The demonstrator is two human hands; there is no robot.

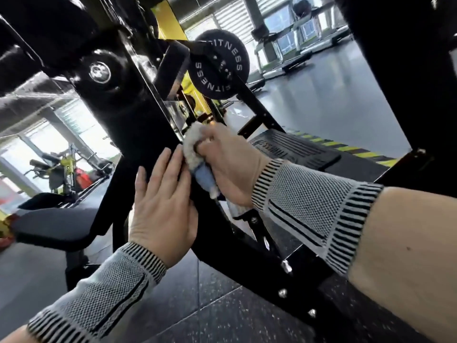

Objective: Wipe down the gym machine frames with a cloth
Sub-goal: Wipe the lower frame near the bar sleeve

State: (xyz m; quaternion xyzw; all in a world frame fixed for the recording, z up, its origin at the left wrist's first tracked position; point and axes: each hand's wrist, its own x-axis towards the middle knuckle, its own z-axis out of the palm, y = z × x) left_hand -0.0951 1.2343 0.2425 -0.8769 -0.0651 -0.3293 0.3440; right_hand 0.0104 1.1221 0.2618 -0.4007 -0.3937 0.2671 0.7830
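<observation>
A black gym machine frame bar point(148, 129) runs diagonally from the upper left down to the lower right. My right hand point(232, 167) grips a white and light blue cloth point(195, 149) and presses it against the right side of that bar. My left hand point(160, 201) lies flat on the bar just below and left of the cloth, fingers straight. Both wrists wear grey knitted bands.
A black weight plate marked FITNESS point(217, 68) hangs on the machine behind the bar. A black ribbed footplate point(291, 147) sits to the right, a padded seat point(54, 224) to the left. Bolted frame joints point(284, 266) lie below my hands. Treadmills point(296, 45) stand far back.
</observation>
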